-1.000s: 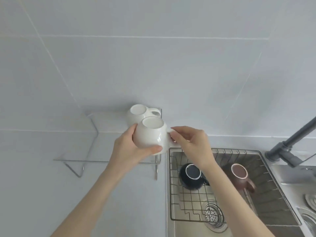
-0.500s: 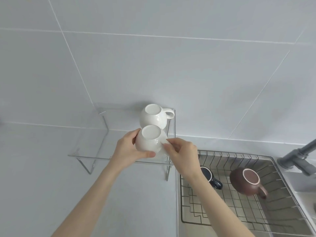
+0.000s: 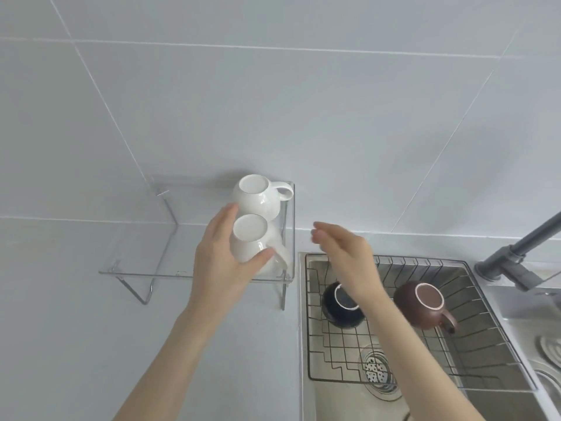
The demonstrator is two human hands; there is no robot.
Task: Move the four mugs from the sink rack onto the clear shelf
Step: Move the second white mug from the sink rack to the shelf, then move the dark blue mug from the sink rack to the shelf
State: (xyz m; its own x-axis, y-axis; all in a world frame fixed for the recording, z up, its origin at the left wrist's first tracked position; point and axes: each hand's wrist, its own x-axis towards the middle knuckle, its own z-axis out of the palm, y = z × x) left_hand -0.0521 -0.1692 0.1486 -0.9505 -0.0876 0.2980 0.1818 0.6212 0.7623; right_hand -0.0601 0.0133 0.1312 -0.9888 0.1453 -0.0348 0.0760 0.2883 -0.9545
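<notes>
Under the right forearm, the dark navy round mug (image 3: pixel 341 302) is partly hidden: it sits upside down on the steel wire sink rack (image 3: pixel 473 338), only its pale-ringed base and left flank showing. At three o'clock from it, on the same rack, the brown glazed mug (image 3: pixel 420 303) is also inverted, handle toward five o'clock. A perforated round drain strainer (image 3: pixel 375 367) shows blurred through the wires. At the right edge a grey metal faucet (image 3: pixel 513 259) is cut off by the frame.

On the clear acrylic shelf (image 3: pixel 136 262), at nine o'clock from the rack, the near white round mug (image 3: pixel 252 241) stands upside down; the left hand (image 3: pixel 223 262) wraps it, fingers and thumb curled against its sides, covering its left flank. At twelve o'clock from it, touching or almost touching, the far white round mug (image 3: pixel 258 197) rests inverted by the wall, handle to three o'clock.

The right hand (image 3: pixel 343 253) hovers between shelf and rack, fingers loosely curled, holding nothing; its fingertips are motion-blurred.
</notes>
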